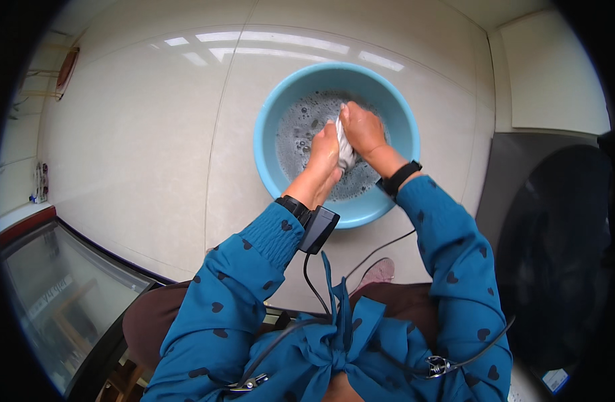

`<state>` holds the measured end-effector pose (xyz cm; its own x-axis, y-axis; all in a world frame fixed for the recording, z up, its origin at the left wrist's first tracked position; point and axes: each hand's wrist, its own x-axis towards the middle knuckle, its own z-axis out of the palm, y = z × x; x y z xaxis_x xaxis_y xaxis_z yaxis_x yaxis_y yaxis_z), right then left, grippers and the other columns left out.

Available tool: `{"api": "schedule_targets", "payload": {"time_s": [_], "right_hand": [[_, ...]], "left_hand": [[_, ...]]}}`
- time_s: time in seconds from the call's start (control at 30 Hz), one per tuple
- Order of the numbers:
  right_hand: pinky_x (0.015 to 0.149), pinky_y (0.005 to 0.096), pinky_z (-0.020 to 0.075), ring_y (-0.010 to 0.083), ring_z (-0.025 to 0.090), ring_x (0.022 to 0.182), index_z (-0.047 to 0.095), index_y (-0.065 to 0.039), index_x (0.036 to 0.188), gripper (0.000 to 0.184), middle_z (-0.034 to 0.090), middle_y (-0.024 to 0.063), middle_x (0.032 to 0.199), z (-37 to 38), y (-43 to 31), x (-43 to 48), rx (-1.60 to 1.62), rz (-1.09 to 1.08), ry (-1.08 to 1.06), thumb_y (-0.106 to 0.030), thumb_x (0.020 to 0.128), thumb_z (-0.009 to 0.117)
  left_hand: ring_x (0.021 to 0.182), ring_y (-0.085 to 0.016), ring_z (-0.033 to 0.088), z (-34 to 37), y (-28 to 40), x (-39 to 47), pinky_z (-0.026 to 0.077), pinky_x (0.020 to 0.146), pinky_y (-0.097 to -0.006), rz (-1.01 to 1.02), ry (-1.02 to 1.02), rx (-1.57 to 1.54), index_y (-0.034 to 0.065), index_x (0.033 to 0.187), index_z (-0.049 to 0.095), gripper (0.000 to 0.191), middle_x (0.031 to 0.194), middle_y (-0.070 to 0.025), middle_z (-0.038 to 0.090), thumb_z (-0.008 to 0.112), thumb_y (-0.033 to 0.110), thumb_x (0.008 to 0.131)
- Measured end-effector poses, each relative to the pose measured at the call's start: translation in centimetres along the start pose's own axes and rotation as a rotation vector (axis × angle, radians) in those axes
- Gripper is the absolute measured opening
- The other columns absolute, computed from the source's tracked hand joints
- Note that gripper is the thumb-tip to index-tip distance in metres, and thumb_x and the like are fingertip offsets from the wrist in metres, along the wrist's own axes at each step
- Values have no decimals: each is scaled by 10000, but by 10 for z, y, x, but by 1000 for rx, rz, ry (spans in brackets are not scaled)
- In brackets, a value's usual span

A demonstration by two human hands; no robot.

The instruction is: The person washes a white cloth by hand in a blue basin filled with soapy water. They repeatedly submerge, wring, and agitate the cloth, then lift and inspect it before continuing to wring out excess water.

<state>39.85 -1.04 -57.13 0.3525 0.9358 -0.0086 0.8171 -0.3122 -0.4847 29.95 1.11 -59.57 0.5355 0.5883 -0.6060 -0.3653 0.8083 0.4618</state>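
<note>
A round light-blue plastic basin (267, 166) stands on the tiled floor in front of me, holding foamy grey water (296, 131). Over the water, a bunched wet white cloth (345, 152) is gripped between my two hands. My left hand (325, 151) holds its left side, thumb up. My right hand (361, 127) is closed around its upper right part, higher in the picture than the left. The lower end of the cloth bulges between the hands; some fingers are hidden behind it.
Pale glossy floor tiles (151, 140) surround the basin. A glass-topped case (71, 286) is at lower left, a dark object (548, 241) at right. Black cables (315, 284) run from my wrist devices across my lap. A pink shoe (380, 271) shows below the basin.
</note>
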Motion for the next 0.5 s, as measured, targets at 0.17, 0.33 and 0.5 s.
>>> {"api": "schedule_targets", "payload": {"time_s": [0.17,0.33,0.5], "right_hand": [[596,494,512,407,634,644,544,-88,974,231,632,218,690,-4,-18,-14,134,-174,-199,-301,926,467],[649,498,516,387,653,701,599,-85,880,282,656,205,746,-5,-4,-2,51,64,-84,-313,937,443],[628,508,510,394,647,690,584,-60,824,310,654,210,746,-15,-19,-18,82,-126,-159,-301,946,430]], "left_hand": [[897,-227,619,-6,1,4,528,758,-396,-20,123,33,52,1050,563,320,943,-107,620,417,331,994],[873,-185,627,5,5,-9,541,706,-359,8,68,184,33,1058,552,352,964,-110,631,436,360,995],[804,-205,621,14,11,-15,509,651,-361,-36,180,48,27,967,567,346,841,-88,607,412,334,997]]}}
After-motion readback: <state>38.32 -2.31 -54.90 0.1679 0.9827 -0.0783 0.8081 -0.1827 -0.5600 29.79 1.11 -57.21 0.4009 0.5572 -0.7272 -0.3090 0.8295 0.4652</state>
